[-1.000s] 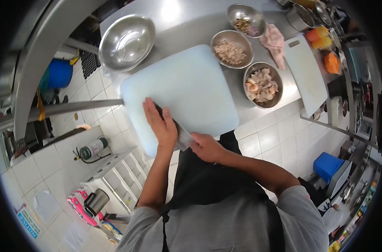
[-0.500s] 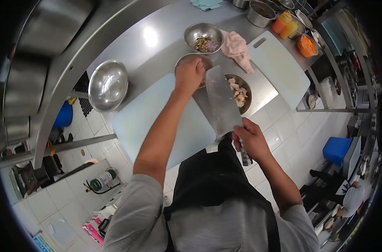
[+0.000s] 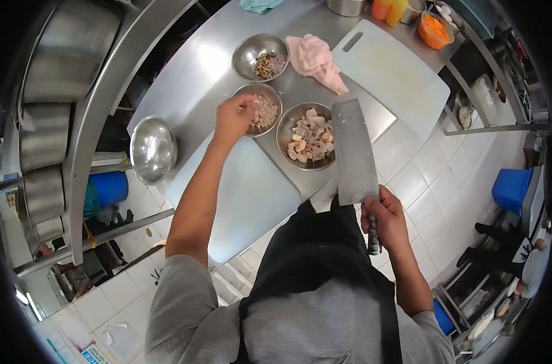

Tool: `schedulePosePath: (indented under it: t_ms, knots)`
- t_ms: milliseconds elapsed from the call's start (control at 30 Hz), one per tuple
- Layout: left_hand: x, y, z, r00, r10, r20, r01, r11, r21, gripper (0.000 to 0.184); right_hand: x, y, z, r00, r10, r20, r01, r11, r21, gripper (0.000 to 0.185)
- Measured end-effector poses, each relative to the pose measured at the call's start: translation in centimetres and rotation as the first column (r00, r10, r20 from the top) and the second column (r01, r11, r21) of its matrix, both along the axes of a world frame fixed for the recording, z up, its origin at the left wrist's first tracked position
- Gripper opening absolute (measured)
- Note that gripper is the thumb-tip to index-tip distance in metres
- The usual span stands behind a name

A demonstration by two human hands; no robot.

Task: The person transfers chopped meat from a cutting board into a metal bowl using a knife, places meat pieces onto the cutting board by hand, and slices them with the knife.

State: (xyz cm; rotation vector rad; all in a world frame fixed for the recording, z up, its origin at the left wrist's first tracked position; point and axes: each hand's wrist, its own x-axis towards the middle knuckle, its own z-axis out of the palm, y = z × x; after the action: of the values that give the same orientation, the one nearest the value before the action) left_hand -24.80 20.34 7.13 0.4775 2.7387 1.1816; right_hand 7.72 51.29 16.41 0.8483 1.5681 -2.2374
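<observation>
My left hand (image 3: pixel 235 119) is at the left rim of a steel bowl of finely chopped pale food (image 3: pixel 265 111), its fingers pinched together; what they hold is too small to name. My right hand (image 3: pixel 385 221) grips the handle of a large cleaver (image 3: pixel 356 155), its broad blade pointing up and away from me. Left of the blade stands a steel bowl of chunky pale pieces (image 3: pixel 310 139). The white cutting board (image 3: pixel 244 191) lies below my left forearm. Behind the chopped food is a bowl with brown and purplish bits (image 3: pixel 267 65).
An empty steel bowl (image 3: pixel 153 150) stands at the left. A pink cloth (image 3: pixel 314 60) and a second white board (image 3: pixel 397 71) lie to the right. Farther back are squeeze bottles (image 3: pixel 396 11) and an orange-filled container (image 3: pixel 434 30). Another person (image 3: pixel 533 267) is at the far right.
My left hand has gone from the board to the chopped-food bowl, first reaching inside and now at its rim. My right hand has moved right with the cleaver, raising its blade. The view has shifted.
</observation>
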Motion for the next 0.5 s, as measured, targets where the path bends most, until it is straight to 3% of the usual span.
schedulePosePath:
  t_ms: [67,267,400,433,500]
  knots:
    - [-0.1,-0.7,1.2,0.976,0.063,0.207,-0.084,0.992,0.098,0.015,-0.1,0.4,0.2,1.000,0.002,-0.003,-0.002,1.000,0.015,0.011]
    - [0.8,-2.3,2.1,0.949,0.058,0.309,-0.129,0.968,0.215,0.014,-0.4,0.2,0.2,0.993,0.112,-0.027,-0.110,0.992,0.065,0.013]
    - [7.2,-6.4,1.1,0.992,0.129,0.014,-0.129,0.974,0.187,0.012,-0.2,-1.4,0.2,0.939,0.342,-0.032,-0.326,0.917,0.230,0.017]
    - [10.2,-7.4,0.6,0.984,0.146,-0.099,-0.132,0.982,0.137,0.013,-0.3,-2.0,0.0,0.893,0.451,0.012,-0.429,0.840,0.332,0.017]
    - [15.5,-9.3,-1.6,0.957,0.116,-0.265,-0.115,0.993,0.019,0.019,-0.9,-4.0,-0.7,0.758,0.650,-0.050,-0.463,0.591,0.660,0.018]
